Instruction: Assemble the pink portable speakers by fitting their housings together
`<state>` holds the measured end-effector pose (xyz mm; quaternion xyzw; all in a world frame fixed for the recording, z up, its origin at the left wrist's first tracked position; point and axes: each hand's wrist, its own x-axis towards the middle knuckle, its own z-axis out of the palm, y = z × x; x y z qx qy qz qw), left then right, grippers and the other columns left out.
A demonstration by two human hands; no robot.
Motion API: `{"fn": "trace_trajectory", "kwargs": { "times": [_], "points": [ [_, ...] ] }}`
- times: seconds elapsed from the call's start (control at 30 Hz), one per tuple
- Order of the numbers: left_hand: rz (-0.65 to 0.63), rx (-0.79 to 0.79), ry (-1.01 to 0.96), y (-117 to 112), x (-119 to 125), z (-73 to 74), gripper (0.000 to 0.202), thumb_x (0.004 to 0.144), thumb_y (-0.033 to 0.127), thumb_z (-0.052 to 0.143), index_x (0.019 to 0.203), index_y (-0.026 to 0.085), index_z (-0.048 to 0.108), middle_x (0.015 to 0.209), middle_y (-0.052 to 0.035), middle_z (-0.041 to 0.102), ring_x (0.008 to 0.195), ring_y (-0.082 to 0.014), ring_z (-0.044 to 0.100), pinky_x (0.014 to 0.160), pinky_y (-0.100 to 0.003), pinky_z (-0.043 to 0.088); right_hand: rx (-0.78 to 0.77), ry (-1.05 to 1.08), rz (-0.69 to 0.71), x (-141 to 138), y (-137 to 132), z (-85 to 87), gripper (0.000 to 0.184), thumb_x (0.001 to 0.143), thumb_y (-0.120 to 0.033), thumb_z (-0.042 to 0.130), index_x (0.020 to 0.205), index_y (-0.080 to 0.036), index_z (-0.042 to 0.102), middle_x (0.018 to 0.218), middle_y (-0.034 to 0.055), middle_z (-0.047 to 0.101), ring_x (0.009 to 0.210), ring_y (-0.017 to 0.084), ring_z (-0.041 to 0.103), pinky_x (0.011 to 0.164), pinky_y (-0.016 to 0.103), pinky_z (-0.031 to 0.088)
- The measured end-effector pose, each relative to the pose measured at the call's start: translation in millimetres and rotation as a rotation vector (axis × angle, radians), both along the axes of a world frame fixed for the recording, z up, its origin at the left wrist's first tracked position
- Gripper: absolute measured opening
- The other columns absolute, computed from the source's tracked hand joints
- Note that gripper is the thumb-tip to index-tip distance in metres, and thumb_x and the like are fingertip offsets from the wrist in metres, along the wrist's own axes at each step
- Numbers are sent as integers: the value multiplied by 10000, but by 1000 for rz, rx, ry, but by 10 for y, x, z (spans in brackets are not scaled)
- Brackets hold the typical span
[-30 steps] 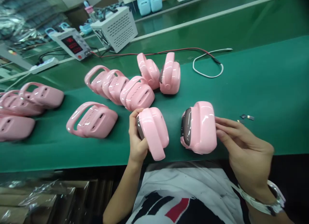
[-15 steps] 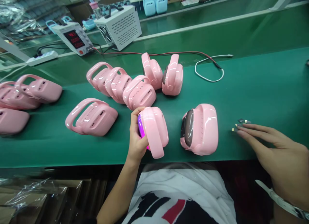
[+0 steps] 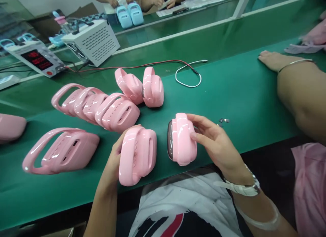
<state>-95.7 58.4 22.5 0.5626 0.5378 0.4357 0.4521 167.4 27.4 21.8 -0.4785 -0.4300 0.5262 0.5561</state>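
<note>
My left hand [image 3: 115, 153] is closed around the left side of a pink portable speaker [image 3: 147, 155], which is tilted so its buttons and slotted back show. Some of those fingers are hidden behind it. On the right, my right hand [image 3: 216, 141] grips a second pink portable speaker [image 3: 184, 138] by its back, thumb and fingers on the shell. That speaker's dark front panel [image 3: 170, 141] faces left. Beyond my right hand lie several small dark and metallic pieces [image 3: 224, 120], too small to name surely.
Several more pink speakers [image 3: 122, 114] stand to the left and behind. A white cable [image 3: 188, 85] on red-black leads runs from a power supply [image 3: 38, 58]. Behind it is a grey vented box [image 3: 94, 41]. Another person's arm [image 3: 292, 77] rests at right; people work across the bench.
My right hand has left the small pieces and taken hold of the right speaker. The left-hand speaker has turned; its purple-lit front is out of sight. The view has shifted right.
</note>
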Motion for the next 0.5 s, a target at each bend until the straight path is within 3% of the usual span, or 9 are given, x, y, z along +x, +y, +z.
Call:
{"fn": "trace_trajectory", "kwargs": {
  "times": [0.1, 0.17, 0.37, 0.5],
  "points": [
    [-19, -111, 114, -57, -69, 49, 454, 693, 521, 755, 1029, 217, 719, 1202, -110, 691, 1292, -388, 534, 1142, -482, 404, -74, 148, 32, -52, 43, 0, 323, 825, -261, 681, 1147, -258, 660, 1290, 30, 673, 1212, 218, 601, 1032, 356, 485],
    [-34, -138, 201, -53, -116, 117, 501, 672, 518, 772, 1082, 238, 712, 1226, -88, 687, 1329, -385, 500, 1170, -475, 370, -97, 166, 46, -87, 46, 3, 355, 805, -284, 683, 1155, -256, 634, 1279, 37, 666, 1208, 230, 593, 1006, 361, 495],
    [-144, -124, 303, 55, -74, 317, 542, 686, 477, 769, 1164, 232, 698, 1199, -71, 704, 1190, -358, 620, 978, -406, 551, -93, 22, -45, -281, 91, 38, 517, 653, -206, 651, 1156, -252, 541, 1244, 68, 597, 1164, 266, 569, 1060, 442, 426],
    [-145, -94, 291, 20, 17, 317, 543, 752, 443, 734, 1243, 221, 667, 1284, -98, 678, 1230, -350, 606, 1032, -417, 521, -45, -46, -42, -303, 132, 48, 451, 640, -226, 600, 1084, -243, 523, 1151, 82, 582, 1113, 274, 569, 1044, 450, 415]
  ]
}}
